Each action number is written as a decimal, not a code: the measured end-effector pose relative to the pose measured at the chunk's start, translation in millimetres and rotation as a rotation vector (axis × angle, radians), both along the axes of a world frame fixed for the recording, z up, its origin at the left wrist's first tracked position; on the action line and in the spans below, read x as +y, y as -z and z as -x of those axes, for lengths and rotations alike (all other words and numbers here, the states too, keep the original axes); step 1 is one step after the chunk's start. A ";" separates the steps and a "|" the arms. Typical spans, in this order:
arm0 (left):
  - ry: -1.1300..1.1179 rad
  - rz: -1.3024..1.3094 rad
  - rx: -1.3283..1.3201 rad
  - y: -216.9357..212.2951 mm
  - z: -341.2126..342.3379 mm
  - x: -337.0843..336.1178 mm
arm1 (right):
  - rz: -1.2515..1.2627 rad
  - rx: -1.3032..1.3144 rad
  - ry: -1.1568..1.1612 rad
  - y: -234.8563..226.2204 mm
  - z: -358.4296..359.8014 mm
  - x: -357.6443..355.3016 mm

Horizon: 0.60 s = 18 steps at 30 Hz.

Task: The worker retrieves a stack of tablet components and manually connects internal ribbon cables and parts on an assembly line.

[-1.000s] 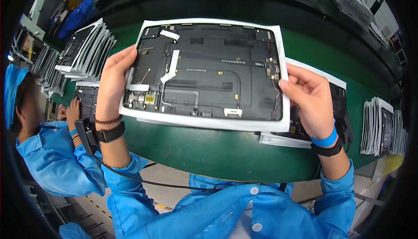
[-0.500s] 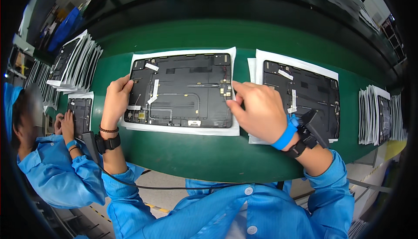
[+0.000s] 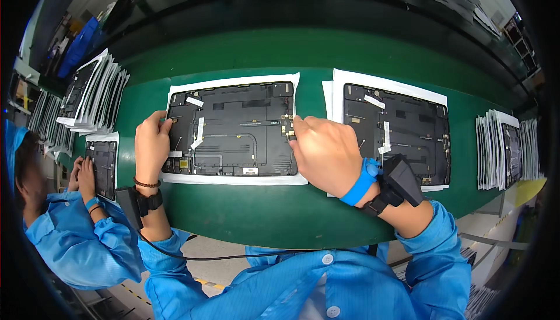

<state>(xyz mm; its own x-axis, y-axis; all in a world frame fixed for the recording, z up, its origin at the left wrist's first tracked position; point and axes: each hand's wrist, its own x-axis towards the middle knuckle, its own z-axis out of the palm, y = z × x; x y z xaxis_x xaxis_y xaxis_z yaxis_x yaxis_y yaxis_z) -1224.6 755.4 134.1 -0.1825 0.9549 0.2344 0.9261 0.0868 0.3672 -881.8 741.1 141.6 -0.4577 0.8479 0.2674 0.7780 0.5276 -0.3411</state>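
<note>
A black tablet housing [image 3: 227,123], fitted with flat cables, small gold connectors and white tape strips, lies on a white sheet [image 3: 233,180] in front of me. My left hand [image 3: 153,146] grips its left edge, fingers closed with the fingertips at the rim. At the right edge, my right hand [image 3: 328,154] is closed, index finger and thumb against the rim beside the gold connectors; its other fingers are curled under. A second black housing [image 3: 408,127] of the same kind rests on a white sheet [image 3: 339,98] to the right of my right hand.
Stacks of housings between white sheets stand at the left [image 3: 105,101] and right [image 3: 493,151] of the green table [image 3: 233,209]. A co-worker [image 3: 87,238] at the left has both hands on another housing [image 3: 104,165]. A black cable [image 3: 233,257] runs from my left wrist across my front.
The whole view has shifted slightly, with the housings lower and a little left in the picture. Both my hands stay at the housing's edges; the right hand has turned slightly.
</note>
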 end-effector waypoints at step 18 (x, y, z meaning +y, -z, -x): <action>-0.039 -0.141 0.175 24.1 -6.1 1.8 | -0.123 0.050 0.040 -9.1 -0.2 -3.5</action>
